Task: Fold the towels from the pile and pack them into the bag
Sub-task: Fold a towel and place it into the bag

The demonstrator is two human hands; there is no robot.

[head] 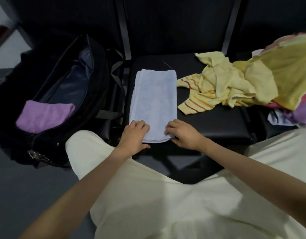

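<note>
On the near edge of the black seat (pixel 217 125) we have a pale blue towel (pixel 154 100) laid out as a long narrow strip, already folded lengthwise and running from the near edge toward the back of the seat, with a loose thread trailing off its far right corner. Our left hand (pixel 135 133) rests on the towel's near left corner with fingers loosely curled over the cloth, and our right hand (pixel 181 133) pinches the near right corner, lifting a small flap of it. We judge the step in hand to be the crosswise fold: both near corners are held and the strip is not yet doubled. What comes next, as we read it, calls for raising both corners evenly and carrying them to meet the far end, keeping the side edges aligned so the layers do not skew. Beside the seat's left edge the black bag (pixel 100 80) lies open, and a folded purple towel (pixel 45 116) sits inside its near end, so one piece looks packed. Toward the right edge of the seat the pile (pixel 252 80) of unfolded towels, mostly yellow with a striped one spilling toward the middle, sits well apart from the blue strip and remains to be done
</note>
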